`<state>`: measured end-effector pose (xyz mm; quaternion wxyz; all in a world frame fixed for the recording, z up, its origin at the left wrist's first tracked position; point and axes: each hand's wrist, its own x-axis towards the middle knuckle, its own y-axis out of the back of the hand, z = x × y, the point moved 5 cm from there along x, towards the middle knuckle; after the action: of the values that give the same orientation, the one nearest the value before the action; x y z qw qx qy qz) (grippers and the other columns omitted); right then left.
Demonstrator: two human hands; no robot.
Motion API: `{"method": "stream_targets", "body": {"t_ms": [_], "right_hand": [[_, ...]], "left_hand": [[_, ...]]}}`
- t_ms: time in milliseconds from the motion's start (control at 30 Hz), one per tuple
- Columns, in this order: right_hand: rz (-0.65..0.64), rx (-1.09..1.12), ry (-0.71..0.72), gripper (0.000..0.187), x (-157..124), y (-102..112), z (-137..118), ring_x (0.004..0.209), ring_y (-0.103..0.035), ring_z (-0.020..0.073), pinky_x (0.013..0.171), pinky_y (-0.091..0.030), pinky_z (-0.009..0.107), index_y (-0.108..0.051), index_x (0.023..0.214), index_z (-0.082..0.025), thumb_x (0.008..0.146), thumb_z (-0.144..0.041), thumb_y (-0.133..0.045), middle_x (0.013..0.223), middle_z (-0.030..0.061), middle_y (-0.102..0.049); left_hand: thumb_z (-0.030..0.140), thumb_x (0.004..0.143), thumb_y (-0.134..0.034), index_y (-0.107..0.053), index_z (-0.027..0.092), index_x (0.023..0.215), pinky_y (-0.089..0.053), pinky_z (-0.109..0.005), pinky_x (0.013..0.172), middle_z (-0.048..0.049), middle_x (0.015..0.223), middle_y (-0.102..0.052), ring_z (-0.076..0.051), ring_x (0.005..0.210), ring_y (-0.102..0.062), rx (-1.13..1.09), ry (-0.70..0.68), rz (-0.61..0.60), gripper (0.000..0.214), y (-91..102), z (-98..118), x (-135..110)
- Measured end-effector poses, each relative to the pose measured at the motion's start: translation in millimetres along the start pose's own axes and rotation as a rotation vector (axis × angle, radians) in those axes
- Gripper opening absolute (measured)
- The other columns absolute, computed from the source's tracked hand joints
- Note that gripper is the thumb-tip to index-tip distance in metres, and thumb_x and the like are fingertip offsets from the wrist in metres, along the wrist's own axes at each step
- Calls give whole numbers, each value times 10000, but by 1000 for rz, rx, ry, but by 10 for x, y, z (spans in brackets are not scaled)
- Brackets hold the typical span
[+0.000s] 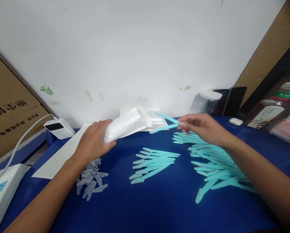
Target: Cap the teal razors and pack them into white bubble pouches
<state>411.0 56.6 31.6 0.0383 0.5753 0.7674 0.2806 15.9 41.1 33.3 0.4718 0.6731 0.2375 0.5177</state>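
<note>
My left hand grips a white bubble-wrap pouch, tilted with its end towards the right. Between the thumb and fingers of my right hand are two teal eyebrow razors, spread in a V near the pouch's end. A fanned group of teal eyebrow razors lies on the blue table between my hands. Below my right hand and forearm is a larger pile of razors, partly hidden by the arm. Several small translucent blade caps lie beside my left forearm.
White paper lies under my left arm. A white power bank with a cable and a power strip are at left. A lidded jar, a phone and a bottle stand at back right, before the wall.
</note>
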Motion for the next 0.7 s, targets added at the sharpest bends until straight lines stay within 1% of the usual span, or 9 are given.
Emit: {"method": "stream_targets", "body": {"t_ms": [100, 167, 300, 400, 467, 600, 700], "right_hand": [[147, 38, -1, 506, 11, 45, -21, 658, -658, 154, 644, -585, 326, -822, 1039, -164, 879, -644, -813, 905, 94, -812], [182, 45, 1, 507, 7, -9, -54, 620, -643, 144, 618, -579, 316, -818, 1003, -154, 876, -645, -813, 878, 93, -810], [122, -4, 14, 481, -24, -216, -122, 628, -643, 153, 592, -564, 304, -833, 1010, -158, 932, -626, -753, 857, 88, -801], [88, -77, 17, 437, -69, -315, -152, 746, -703, 200, 592, -553, 309, -841, 1063, -183, 970, -590, -714, 947, 98, -814], [84, -119, 31, 385, -95, -335, -173, 823, -728, 223, 619, -558, 316, -841, 1066, -203, 990, -553, -698, 994, 91, -820], [133, -179, 41, 323, -113, -290, -199, 750, -715, 205, 596, -531, 309, -837, 1003, -213, 997, -504, -696, 907, 60, -816], [122, -180, 35, 311, -108, -262, -191, 790, -746, 223, 631, -558, 323, -842, 1027, -208, 1004, -479, -690, 940, 66, -834]], "left_hand": [[392, 820, -738, -528, 196, 1460, -567, -558, 932, -170, 1312, -709, -423, 1162, -673, -33, -22, -12, 701, -37, 67, -7], [394, 828, -738, -515, 200, 1466, -563, -561, 948, -166, 1335, -700, -420, 1185, -667, -72, -30, -14, 704, -54, 129, -18], [359, 815, -760, -507, 224, 1462, -553, -581, 962, -150, 1315, -711, -416, 1166, -672, -95, -69, -3, 707, -82, 240, -50], [333, 812, -767, -498, 235, 1462, -540, -587, 992, -143, 1353, -705, -409, 1185, -670, -94, -107, 7, 710, -100, 280, -68], [340, 811, -774, -495, 230, 1464, -541, -585, 992, -146, 1361, -704, -409, 1191, -670, -92, -115, 7, 718, -106, 287, -73], [341, 813, -772, -497, 220, 1465, -546, -577, 981, -149, 1340, -705, -407, 1181, -666, -93, -110, 17, 718, -90, 293, -75], [336, 810, -770, -504, 215, 1460, -547, -577, 971, -147, 1293, -709, -402, 1148, -666, -99, -74, 21, 713, -84, 275, -73]]}}
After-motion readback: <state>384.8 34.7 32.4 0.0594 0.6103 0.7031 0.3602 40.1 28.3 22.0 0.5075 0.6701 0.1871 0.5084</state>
